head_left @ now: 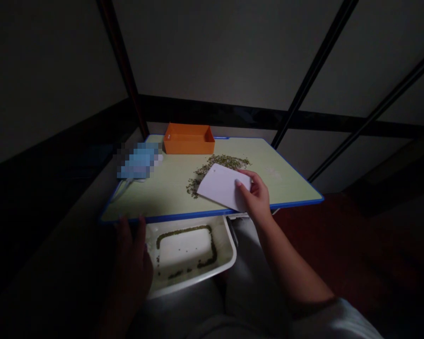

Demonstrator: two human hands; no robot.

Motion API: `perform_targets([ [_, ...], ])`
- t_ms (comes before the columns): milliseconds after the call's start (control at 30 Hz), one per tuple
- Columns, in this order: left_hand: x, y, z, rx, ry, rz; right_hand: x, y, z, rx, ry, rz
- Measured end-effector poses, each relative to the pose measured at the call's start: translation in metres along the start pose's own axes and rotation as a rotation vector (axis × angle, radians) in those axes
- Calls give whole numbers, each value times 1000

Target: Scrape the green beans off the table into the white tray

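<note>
In my right hand (256, 195) is a flat white scraper (224, 186), gripped at its right end with the thumb on top. Its far and left edges lie against a spread of small dark-green grains (226, 161) on the pale-topped folding table (162, 197). Below the table's near edge, a white basin (229, 270) rests by my lap, with more such grains along the edges of its floor. My left hand (132, 259) is closed at the basin's left side, its fingertips near the table edge; deep shadow hides part of the grip.
An orange open box (189, 145) stands at the table's back. A blurred blue-and-white item (139, 161) lies at the left edge, with a pale strap or cord trailing forward. Panelled walls rise behind and to the left. The floor (339, 240) at right is dark red.
</note>
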State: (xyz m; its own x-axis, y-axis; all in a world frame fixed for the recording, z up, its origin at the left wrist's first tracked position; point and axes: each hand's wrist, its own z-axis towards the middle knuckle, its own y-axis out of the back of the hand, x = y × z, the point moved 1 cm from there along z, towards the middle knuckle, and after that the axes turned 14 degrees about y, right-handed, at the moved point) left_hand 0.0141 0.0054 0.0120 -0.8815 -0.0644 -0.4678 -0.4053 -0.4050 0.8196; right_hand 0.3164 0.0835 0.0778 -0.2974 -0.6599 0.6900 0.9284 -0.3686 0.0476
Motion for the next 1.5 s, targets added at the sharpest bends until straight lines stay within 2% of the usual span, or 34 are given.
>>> perform_targets([
  [67,0,0,-1,3,3,-1,13,1,-14,-24,95,-139],
  [167,0,-1,0,5,1,2,38,0,-34,68,344,-399],
  [267,0,-2,0,-13,-17,21,60,-9,-47,314,744,-486],
  [300,0,-2,1,-19,-25,27,65,-12,-50,382,837,-502],
  [367,1,-3,1,-26,-39,34,72,-19,-53,434,937,-555],
  [600,5,-3,1,-47,-63,38,80,-28,-59,391,953,-649],
  [1500,4,-3,1,-38,-53,23,73,1,-66,464,873,-691],
])
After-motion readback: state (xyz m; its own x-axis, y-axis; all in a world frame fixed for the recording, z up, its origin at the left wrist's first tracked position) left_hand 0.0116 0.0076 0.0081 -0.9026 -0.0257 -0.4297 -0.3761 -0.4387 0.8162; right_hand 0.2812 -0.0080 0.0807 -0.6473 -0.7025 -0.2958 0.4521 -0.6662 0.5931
